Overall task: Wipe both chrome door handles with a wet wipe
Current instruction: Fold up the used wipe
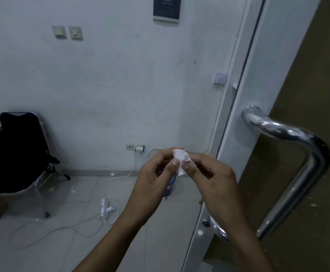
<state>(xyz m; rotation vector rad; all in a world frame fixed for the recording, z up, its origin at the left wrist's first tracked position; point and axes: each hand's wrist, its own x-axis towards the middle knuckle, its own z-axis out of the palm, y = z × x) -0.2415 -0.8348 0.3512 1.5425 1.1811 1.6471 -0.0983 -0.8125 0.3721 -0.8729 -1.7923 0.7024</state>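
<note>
Pinching a white wipe (180, 160) btwn both hands, L (156, 173) & R (213, 177), beside chrome handle (289, 134), grey tile floor (77, 222) below.

Office room: wall sign (166, 8), folding chair (21, 152).

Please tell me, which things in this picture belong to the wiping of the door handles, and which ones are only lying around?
Belonging to the job:
white wet wipe, pinched between left hand and right hand
chrome door handle on the door

Only lying around:
black chair
white cables and charger on the floor
wall switches
dark sign
</note>
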